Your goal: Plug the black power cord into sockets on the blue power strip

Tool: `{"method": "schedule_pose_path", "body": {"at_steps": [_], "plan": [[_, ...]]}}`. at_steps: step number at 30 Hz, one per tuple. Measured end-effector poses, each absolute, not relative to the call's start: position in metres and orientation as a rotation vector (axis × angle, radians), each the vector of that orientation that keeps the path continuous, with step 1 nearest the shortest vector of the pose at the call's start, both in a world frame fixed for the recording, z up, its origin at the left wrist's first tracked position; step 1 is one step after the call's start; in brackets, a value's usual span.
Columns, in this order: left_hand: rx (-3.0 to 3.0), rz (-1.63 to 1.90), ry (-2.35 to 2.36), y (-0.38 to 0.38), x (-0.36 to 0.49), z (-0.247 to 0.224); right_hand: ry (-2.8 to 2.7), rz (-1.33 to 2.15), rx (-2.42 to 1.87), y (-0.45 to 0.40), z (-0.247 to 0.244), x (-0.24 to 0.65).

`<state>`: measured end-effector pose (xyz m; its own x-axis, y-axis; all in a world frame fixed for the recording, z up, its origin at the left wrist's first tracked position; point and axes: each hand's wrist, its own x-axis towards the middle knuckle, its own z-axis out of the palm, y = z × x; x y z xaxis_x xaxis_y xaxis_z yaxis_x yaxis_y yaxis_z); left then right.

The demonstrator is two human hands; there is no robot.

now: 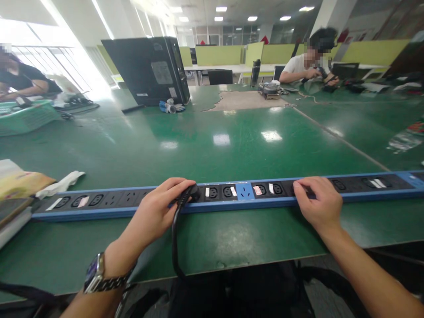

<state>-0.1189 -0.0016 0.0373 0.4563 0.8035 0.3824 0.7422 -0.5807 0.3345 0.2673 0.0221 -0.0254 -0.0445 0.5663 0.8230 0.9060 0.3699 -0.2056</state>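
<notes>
A long blue-framed power strip with black socket sections runs across the green table in front of me. My left hand grips a black power plug over a socket left of the strip's middle. Whether its pins are in the socket is hidden. The plug's thick black cable bends down past the table's front edge. Right of the middle, my right hand is curled over the strip with thumb and fingers closed on it; the fingertips are partly hidden. Small paper labels, white and pink, stick to several sockets.
A black computer case stands at the back, with gloves beside it. Far left is a green basket; packaging lies near the strip's left end. A plastic bottle lies at right. Two people sit across the table.
</notes>
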Motion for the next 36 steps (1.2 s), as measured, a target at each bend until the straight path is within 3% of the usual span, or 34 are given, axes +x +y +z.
{"method": "schedule_pose_path", "body": {"at_steps": [7,14,19,31,36], "plan": [[2.589,0.849,1.443,-0.001,-0.112,0.024,-1.713,-0.378,-1.385,0.018,-0.023,0.266],[2.406,1.528,1.478,-0.007,-0.078,0.037,-1.703,-0.35,-1.439,0.019,-0.024,0.265],[2.446,1.207,1.174,0.011,-0.021,0.033,-1.723,-0.384,-1.408,0.018,-0.023,0.265],[2.586,0.813,1.318,0.02,0.002,0.024,-1.702,-0.31,-1.443,0.019,-0.026,0.265],[2.425,1.313,1.213,0.016,0.009,0.034,-1.51,0.101,-1.44,0.013,-0.001,0.261]]}}
